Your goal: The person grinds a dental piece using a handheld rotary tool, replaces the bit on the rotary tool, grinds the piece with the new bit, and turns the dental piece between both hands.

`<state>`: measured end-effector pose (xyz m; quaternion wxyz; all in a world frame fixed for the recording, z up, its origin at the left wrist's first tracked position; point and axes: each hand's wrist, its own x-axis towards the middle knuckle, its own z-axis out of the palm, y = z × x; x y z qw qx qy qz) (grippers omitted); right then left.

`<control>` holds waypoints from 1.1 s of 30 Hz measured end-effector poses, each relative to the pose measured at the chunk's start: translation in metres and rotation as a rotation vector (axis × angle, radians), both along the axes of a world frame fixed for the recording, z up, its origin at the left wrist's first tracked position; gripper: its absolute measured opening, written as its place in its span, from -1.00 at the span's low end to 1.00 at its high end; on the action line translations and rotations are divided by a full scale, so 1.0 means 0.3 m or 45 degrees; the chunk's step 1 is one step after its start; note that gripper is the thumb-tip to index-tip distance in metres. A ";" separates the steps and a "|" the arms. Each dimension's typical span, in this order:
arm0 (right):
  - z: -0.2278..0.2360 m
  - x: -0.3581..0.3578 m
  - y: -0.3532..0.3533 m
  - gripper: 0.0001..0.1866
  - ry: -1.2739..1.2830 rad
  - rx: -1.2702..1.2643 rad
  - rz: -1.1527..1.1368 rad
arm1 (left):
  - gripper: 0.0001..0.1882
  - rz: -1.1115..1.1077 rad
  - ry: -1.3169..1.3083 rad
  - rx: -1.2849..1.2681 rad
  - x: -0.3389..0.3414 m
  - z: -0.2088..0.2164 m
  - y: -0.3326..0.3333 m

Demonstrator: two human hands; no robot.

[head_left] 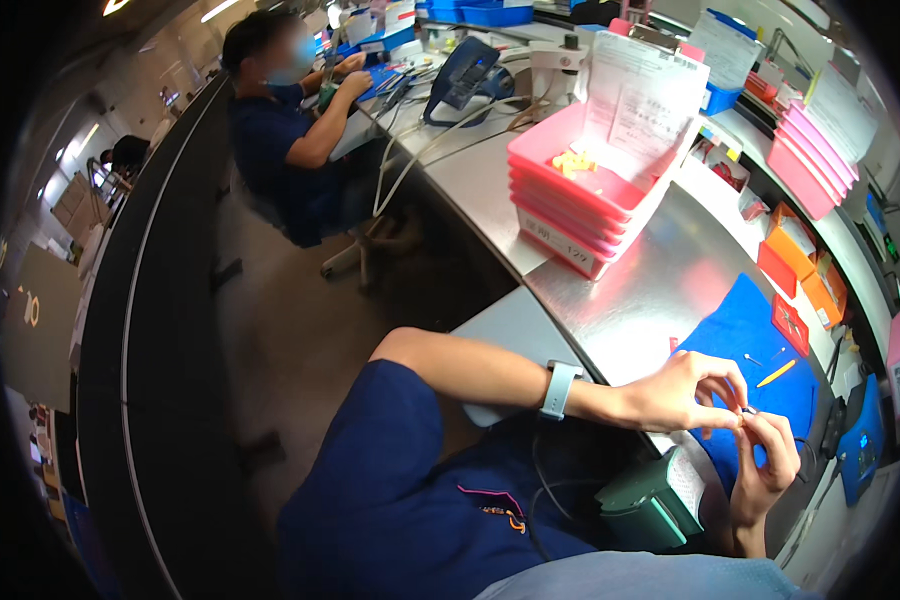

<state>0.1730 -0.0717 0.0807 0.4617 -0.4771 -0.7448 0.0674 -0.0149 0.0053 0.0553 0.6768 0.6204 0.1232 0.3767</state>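
My left hand [682, 392], with a pale watch [560, 390] on its wrist, reaches over the bench with thumb and fingers pinched together. Its fingertips meet those of my right hand [767, 462], also closed in a pinch. Between them is a tiny dark piece [749, 410], too small to make out. Both hands are above a blue cloth [728, 325]. On the cloth, just beyond the fingers, lie a yellow-orange stick-like tool [776, 373] and a small thin pale piece [753, 360].
Stacked pink trays [570, 205] with papers stand on the metal bench. A green box-like device [650, 503] sits at the near edge. A red tray [790, 325], orange bins [822, 290] and a blue device [860, 440] line the right. A masked co-worker [290, 130] sits at far left.
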 end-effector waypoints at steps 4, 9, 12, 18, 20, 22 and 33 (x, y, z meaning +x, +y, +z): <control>0.027 -0.019 0.023 -0.75 -0.029 -0.079 0.069 | -0.76 0.299 -0.016 0.401 -0.002 -0.015 0.007; 0.011 0.023 0.049 -0.78 0.581 -0.565 0.111 | -0.77 0.188 0.154 0.033 0.020 0.009 0.023; 0.001 0.018 0.066 -0.77 0.803 -0.589 0.293 | -0.75 0.263 0.105 0.093 0.015 -0.005 0.036; -0.012 0.057 0.054 -0.80 0.732 -0.578 0.287 | -0.77 0.241 0.176 0.155 0.029 -0.001 0.038; -0.011 0.050 0.030 -0.80 0.643 -0.660 0.160 | -0.76 0.208 0.216 0.079 0.025 -0.024 0.015; -0.051 0.055 0.049 -0.78 0.781 -0.614 0.239 | -0.74 0.166 0.215 -0.002 0.025 -0.028 0.033; -0.055 0.053 0.071 -0.75 0.703 -0.593 0.304 | -0.74 0.150 0.203 0.067 0.010 -0.042 0.045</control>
